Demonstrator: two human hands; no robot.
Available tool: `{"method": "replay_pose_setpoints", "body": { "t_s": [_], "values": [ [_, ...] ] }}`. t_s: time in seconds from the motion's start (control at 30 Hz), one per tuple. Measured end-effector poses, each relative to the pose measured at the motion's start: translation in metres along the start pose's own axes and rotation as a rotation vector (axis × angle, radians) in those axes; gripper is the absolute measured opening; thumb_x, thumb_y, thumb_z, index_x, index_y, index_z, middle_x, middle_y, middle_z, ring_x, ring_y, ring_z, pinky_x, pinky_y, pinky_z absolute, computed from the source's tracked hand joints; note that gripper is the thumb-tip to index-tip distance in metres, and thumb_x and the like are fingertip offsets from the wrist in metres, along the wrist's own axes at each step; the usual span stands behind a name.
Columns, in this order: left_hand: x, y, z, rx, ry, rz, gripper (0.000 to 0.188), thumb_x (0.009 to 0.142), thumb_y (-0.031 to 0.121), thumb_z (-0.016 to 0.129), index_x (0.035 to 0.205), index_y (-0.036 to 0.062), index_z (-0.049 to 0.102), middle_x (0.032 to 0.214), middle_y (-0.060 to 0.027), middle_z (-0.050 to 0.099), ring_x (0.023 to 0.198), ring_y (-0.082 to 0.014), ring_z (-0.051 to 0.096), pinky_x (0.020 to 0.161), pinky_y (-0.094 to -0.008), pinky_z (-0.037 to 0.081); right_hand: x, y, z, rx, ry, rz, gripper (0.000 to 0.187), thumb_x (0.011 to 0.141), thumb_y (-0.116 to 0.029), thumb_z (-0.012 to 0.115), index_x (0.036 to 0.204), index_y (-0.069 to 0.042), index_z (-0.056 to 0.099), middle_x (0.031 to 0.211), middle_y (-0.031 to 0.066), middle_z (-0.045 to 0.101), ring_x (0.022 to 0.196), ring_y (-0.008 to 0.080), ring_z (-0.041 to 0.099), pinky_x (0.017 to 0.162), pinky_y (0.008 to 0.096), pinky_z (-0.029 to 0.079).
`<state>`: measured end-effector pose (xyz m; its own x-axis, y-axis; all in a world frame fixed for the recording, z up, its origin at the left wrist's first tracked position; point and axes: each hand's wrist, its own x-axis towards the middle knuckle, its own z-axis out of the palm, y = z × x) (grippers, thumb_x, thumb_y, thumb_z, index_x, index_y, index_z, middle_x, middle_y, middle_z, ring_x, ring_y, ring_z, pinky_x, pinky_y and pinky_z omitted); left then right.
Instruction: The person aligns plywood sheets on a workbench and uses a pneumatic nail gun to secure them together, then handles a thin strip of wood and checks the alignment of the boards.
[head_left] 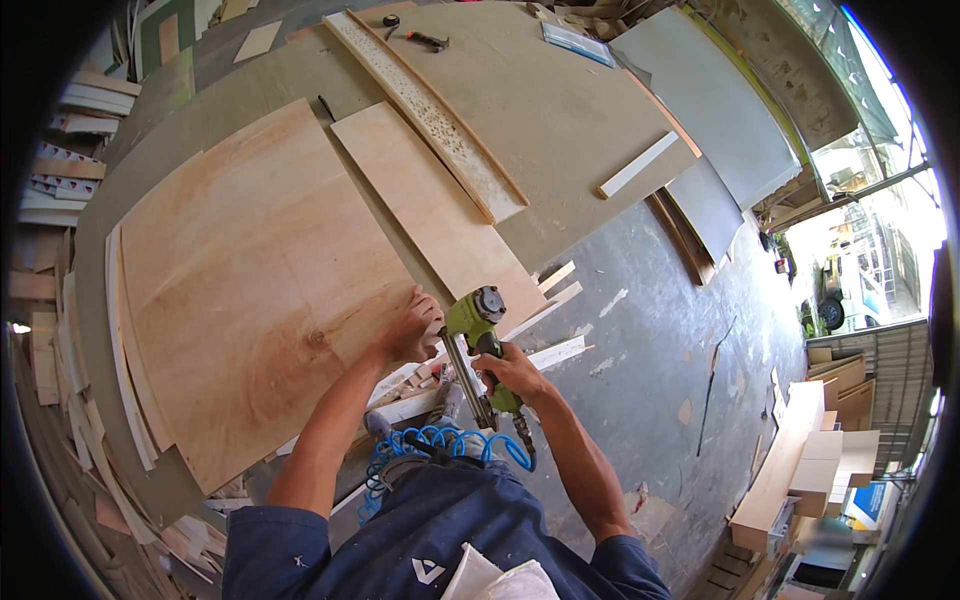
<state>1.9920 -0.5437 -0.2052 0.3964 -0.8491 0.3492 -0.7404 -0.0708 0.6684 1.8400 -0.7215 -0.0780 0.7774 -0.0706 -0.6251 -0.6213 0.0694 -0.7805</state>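
My right hand (512, 372) is wrapped round the grip of a green and black air nailer (474, 322), which points toward the large plywood panel's near right corner. A coiled blue air hose (440, 437) runs from the nailer's lower end across my waist. Just left of the nailer, my left hand (412, 328) rests at the corner of the large plywood panel (260, 270), fingers curled in. What those fingers grip is hidden. A narrower plywood sheet (430, 205) lies beyond the panel, with a dark gap between them.
A long shallow wooden channel (425, 115) lies across the worktable (560, 130). Near the table's far edge are a hammer (428, 41) and a tape measure (390, 20). Wood strips (555, 355) and offcuts lie by my feet. Stacked boards (790, 460) stand at right.
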Motion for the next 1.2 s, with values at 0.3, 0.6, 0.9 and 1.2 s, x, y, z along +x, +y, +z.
{"method": "replay_pose_setpoints", "body": {
  "t_s": [0.3,0.6,0.9,1.2],
  "values": [
    [0.000,0.000,0.001,0.026,-0.011,-0.011,0.048,0.053,0.013,0.071,0.095,0.0006,0.051,0.101,-0.0149,0.050,0.110,-0.0353,0.048,0.113,-0.0593,0.016,0.001,-0.005,0.000,-0.090,-0.047,0.019,0.018,0.084,-0.016,0.062,0.092,0.000,0.059,0.060,0.0028,0.053,0.049,0.0111,0.052,0.048,0.0278,0.048],
    [0.000,0.001,0.002,0.001,0.007,-0.037,0.052,0.047,0.008,0.072,0.097,-0.0015,0.058,0.100,-0.0156,0.054,0.113,-0.0358,0.048,0.115,-0.0567,0.016,0.003,-0.003,-0.002,-0.079,-0.052,0.030,0.016,0.084,-0.013,0.062,0.093,0.000,0.060,0.061,0.0014,0.052,0.050,0.0098,0.051,0.047,0.0271,0.047],
    [0.000,0.004,0.001,0.012,0.008,-0.075,0.081,0.050,0.012,0.071,0.126,0.0013,0.044,0.119,-0.0179,0.049,0.121,-0.0387,0.042,0.116,-0.0563,0.015,0.001,-0.010,0.001,-0.040,-0.039,-0.067,0.015,0.083,-0.014,0.061,0.077,-0.001,0.058,0.060,0.0042,0.056,0.047,0.0128,0.055,0.046,0.0277,0.045],
    [-0.001,0.005,0.002,-0.119,0.122,-0.047,0.082,0.048,0.009,0.071,0.124,0.0019,0.042,0.119,-0.0188,0.047,0.121,-0.0398,0.039,0.114,-0.0555,0.017,0.005,-0.020,0.004,-0.119,-0.006,-0.025,0.014,0.081,-0.013,0.062,0.077,0.000,0.058,0.057,0.0048,0.055,0.047,0.0128,0.055,0.046,0.0286,0.045]
  ]
}}
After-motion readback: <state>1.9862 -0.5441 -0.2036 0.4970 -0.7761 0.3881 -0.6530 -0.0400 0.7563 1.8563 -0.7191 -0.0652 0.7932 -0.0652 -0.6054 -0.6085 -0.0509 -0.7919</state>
